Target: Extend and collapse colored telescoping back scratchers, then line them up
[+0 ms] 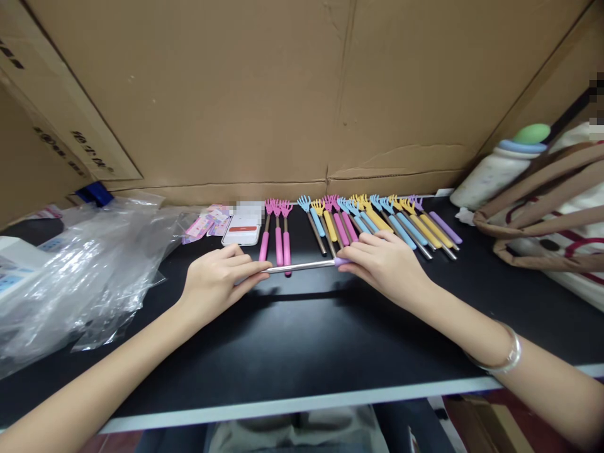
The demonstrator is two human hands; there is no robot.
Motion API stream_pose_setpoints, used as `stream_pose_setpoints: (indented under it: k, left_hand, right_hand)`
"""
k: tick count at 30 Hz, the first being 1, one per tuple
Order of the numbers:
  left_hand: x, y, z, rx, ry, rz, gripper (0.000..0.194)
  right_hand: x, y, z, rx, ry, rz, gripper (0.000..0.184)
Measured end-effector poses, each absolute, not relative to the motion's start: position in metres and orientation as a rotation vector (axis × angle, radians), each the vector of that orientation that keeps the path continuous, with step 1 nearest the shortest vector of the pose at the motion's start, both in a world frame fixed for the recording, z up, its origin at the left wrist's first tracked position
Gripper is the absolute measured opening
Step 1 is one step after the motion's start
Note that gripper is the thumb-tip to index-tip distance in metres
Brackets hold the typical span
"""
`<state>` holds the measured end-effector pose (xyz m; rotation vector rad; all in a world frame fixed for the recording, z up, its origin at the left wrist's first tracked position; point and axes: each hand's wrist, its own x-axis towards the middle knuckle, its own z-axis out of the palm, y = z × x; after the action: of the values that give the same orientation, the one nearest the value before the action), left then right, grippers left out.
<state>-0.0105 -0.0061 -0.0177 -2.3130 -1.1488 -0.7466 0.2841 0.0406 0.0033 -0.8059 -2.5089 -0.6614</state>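
Level across the middle, a back scratcher (302,267) with a silver rod and a purple part is stretched between both hands. My left hand (221,277) pinches one end of the rod between thumb and fingers. On the other side, my right hand (384,267) is closed over the purple part, hiding most of it. Just behind lie three pink back scratchers (279,245), claws pointing away. To their right is a row of several blue, yellow, pink and purple back scratchers (401,228), some with the rod end sticking out past the grip.
Clear plastic bags (108,270) pile up at the left of the black table (292,352). A phone (241,226) and colourful cards (207,221) lie behind my left hand. A bottle (497,167) and a bag with brown straps (557,207) stand right. Cardboard (236,94) walls the back.
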Motion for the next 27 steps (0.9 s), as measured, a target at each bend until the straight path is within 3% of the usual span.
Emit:
stream_pose_setpoints:
  k: [15,21,27]
  left_hand:
    - [-0.0075,-0.0063,-0.0137,-2.243,-1.194,-0.673,0.017]
    - [-0.0068,-0.0059,-0.0105,-2.255,-1.206,-0.687,0.017]
    - [-0.0078,-0.0061,-0.0096,-2.249,-1.209,-0.713,0.016]
  right_hand:
    - [0.2815,0.0374,-0.0028,-1.03,-2.601,-0.26,0.028]
    - [0.2812,0.034,0.0015,-0.972,-2.517,-0.33,0.017]
    - [0.2813,0.0355,0.0029,-0.993,-2.481,-0.392,0.018]
